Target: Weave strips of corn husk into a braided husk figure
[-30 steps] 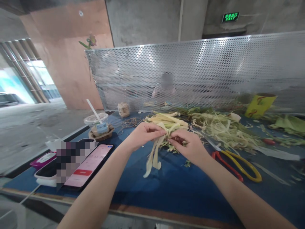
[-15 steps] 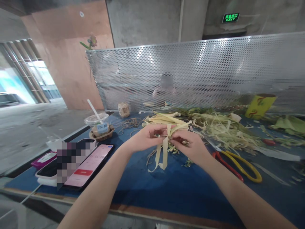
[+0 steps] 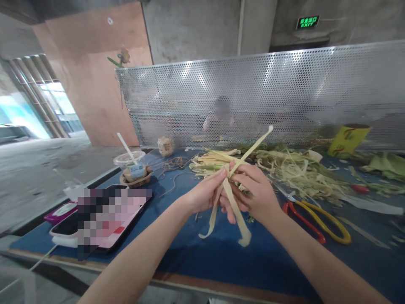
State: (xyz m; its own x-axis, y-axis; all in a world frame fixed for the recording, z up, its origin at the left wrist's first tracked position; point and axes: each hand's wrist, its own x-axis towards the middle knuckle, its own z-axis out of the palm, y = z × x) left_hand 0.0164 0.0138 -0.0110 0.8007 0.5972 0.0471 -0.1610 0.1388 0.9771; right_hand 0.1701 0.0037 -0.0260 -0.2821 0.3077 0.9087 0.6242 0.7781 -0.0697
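Observation:
Both hands meet over the blue table, fingers closed around pale plant strips. My left hand (image 3: 207, 192) pinches the crossing point of the strips from the left. Against it from the right, my right hand (image 3: 255, 192) grips the same strips, its lower fingers curled beneath. One pale strip (image 3: 255, 145) sticks up to the upper right; a wide strip (image 3: 236, 211) and a thinner curled one hang down below the hands. Small greenish-white buds show partly behind my right hand. A pile of cut yellow-green stalks (image 3: 215, 158) lies just beyond the hands.
Scissors (image 3: 319, 215) with red and yellow handles lie right, before a heap of husks (image 3: 297, 169). Phones (image 3: 126, 219) and a lidded cup (image 3: 134, 166) stand left, near twine (image 3: 172, 164). A yellow roll (image 3: 348, 141) and perforated metal screen (image 3: 196, 93) stand behind; a person sits beyond it.
My left hand has shifted right, closer to my right hand. One strip now points up to the upper right, and the wide hanging strip has swung right and reaches lower.

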